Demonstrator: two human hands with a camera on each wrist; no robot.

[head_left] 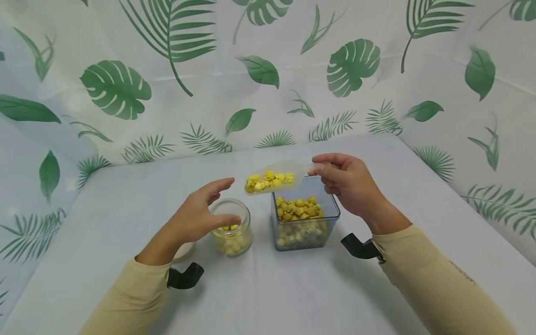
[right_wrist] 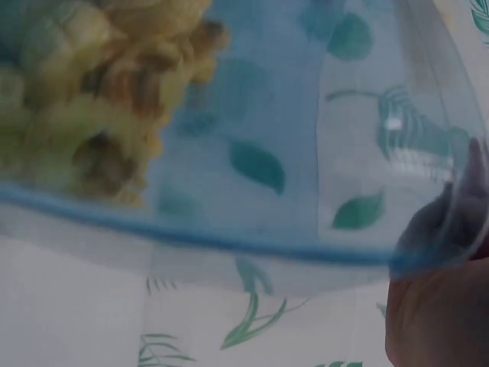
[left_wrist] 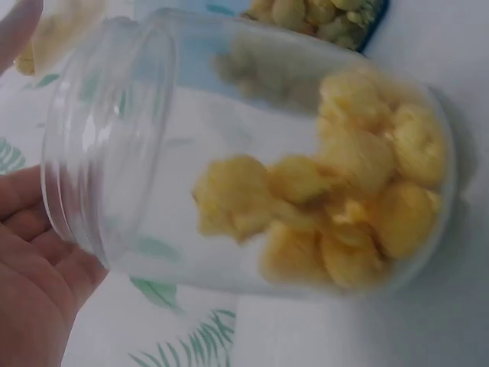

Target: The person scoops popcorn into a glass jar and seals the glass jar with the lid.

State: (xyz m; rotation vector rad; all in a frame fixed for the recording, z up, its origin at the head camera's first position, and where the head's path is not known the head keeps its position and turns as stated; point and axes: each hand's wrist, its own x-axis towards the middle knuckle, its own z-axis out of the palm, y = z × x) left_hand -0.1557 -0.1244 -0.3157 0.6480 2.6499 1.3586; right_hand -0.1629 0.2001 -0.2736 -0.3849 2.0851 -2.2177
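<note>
My right hand point(head_left: 351, 186) pinches the handle of a translucent scoop point(head_left: 296, 170), held over the gap between a glass jar and a bluish clear bin. Yellow popcorn point(head_left: 268, 180) lies in the scoop. Beside the mouth of the jar point(head_left: 240, 246), my left hand point(head_left: 194, 216) is held with thumb and fingers spread apart; whether it touches the rim I cannot tell. Some popcorn balls point(left_wrist: 359, 176) sit at the jar's bottom in the left wrist view. More popcorn fills much of the bin point(head_left: 309, 186), whose rim point(right_wrist: 306, 254) crosses the right wrist view.
A pale round lid point(head_left: 185, 251) lies left of the jar, partly hidden by my left wrist. White cloth covers the table point(head_left: 268, 293), and a leaf-printed sheet point(head_left: 289, 70) hangs behind it. Dark wrist mounts point(head_left: 184, 277) are worn at both sleeves.
</note>
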